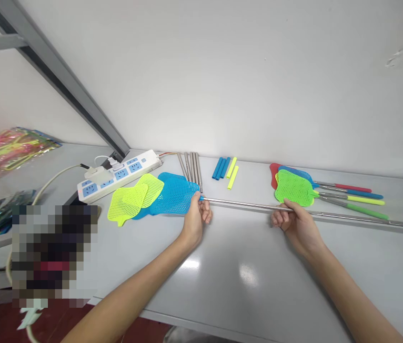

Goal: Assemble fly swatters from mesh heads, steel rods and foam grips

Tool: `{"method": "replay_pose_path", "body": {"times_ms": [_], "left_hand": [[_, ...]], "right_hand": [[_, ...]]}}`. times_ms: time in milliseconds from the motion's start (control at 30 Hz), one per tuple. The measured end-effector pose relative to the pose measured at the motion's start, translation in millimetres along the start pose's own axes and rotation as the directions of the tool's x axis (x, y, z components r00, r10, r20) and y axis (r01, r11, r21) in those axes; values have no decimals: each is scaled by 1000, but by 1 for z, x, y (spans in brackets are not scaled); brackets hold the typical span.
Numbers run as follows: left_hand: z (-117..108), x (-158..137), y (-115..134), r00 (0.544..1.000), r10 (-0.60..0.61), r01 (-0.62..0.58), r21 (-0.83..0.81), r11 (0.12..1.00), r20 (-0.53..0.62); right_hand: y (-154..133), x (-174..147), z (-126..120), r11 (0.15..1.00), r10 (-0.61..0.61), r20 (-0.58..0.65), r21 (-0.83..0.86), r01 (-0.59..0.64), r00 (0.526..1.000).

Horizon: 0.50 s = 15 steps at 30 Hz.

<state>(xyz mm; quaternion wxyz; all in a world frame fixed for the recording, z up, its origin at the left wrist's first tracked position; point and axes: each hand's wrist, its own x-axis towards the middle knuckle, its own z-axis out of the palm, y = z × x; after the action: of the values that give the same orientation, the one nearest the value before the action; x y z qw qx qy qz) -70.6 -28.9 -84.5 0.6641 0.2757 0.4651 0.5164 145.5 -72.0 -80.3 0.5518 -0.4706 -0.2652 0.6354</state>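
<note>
Stretched level across the table is a blue fly swatter (173,190), its telescopic metal rod (244,203) drawn out long towards the right. My left hand (195,220) pinches it at the neck, where the blue mesh head meets the rod. Further along, my right hand (297,226) has thumb and curled fingers on the rod's middle. Yellow swatter heads (126,202) lie at the left, beside and partly under the blue head; more blue mesh shows beneath. Beyond my right hand lie several swatters with handles, a green one (294,186) on top.
Several loose metal rods (195,166) lie behind the blue head. Blue sleeves (222,167) and yellow sleeves (233,177) lie near the wall. A power strip (126,174) with plugs and cables is at the left, near bagged goods (12,147) and a pixelated patch.
</note>
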Motion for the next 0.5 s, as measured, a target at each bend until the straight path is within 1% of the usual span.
{"method": "replay_pose_path", "body": {"times_ms": [133, 300, 400, 500], "left_hand": [[0, 0, -2, 999, 36, -36, 12, 999, 10], [0, 1, -1, 998, 64, -63, 61, 996, -2], [-1, 1, 0, 998, 56, -55, 127, 990, -1], [-3, 2, 1, 999, 41, -44, 131, 990, 23]], "right_hand": [[1, 0, 0, 1000, 5, -30, 27, -4, 1000], [2, -2, 2, 999, -20, -23, 28, 21, 1000], [2, -4, 4, 1000, -21, 41, -9, 22, 999], [0, -5, 5, 997, -22, 115, -71, 30, 993]]}}
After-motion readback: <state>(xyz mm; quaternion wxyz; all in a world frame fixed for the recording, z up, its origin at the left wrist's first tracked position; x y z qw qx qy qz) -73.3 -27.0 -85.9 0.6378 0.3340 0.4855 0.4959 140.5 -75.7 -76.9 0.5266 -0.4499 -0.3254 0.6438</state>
